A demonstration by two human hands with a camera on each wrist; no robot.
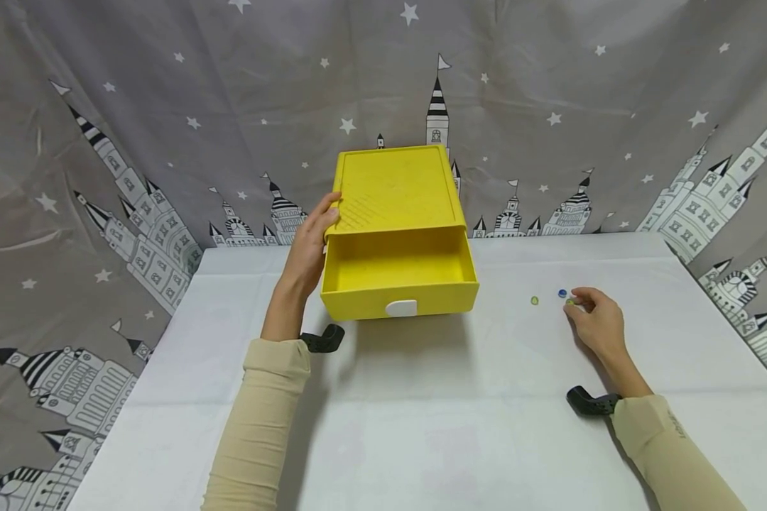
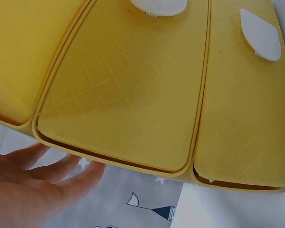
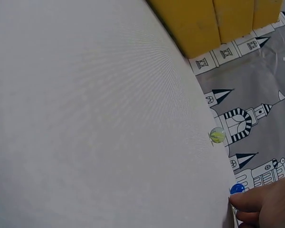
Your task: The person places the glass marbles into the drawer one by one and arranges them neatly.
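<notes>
A yellow drawer unit (image 1: 393, 186) stands at the back of the white table with its top drawer (image 1: 358, 305) pulled out; the drawer's inside shows bare. My left hand (image 1: 307, 252) rests against the unit's left side, fingertips at the top edge. In the left wrist view, extended fingers (image 2: 88, 173) lie along that side. Over the table to the right, my right hand (image 1: 597, 323) pinches a small green glass marble (image 1: 570, 301) between thumb and fingers. Just beyond the fingertips lies a blue marble (image 1: 562, 293). Another clear-green marble (image 1: 534, 300) lies left of it.
Two lower drawers, a middle one (image 2: 118, 90) and a bottom one (image 2: 247, 109), are closed and have white handles. A grey curtain (image 1: 262, 85) printed with castles and stars hangs behind the table (image 1: 422, 419). Black wrist cameras are strapped to both wrists.
</notes>
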